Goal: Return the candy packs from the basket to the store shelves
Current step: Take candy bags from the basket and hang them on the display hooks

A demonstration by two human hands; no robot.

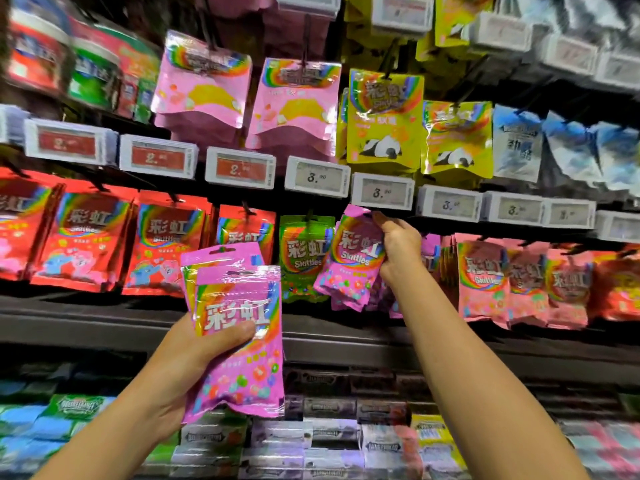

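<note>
My left hand (199, 351) grips a small stack of pink candy packs (239, 355) low in front of the shelves, thumb across the front pack. My right hand (398, 252) is raised to the middle shelf row and pinches the top right corner of another pink candy pack (349, 268), which hangs tilted in front of a bunch of like packs, just under a price tag (382, 191). The peg behind that pack is hidden. No basket is in view.
Red packs (86, 240) hang to the left and a green pack (301, 258) sits right beside the pink one. Light pink packs (485, 278) hang to the right. Above are pink (294, 105) and yellow panda packs (384, 119). Gum boxes (329, 441) line the bottom shelf.
</note>
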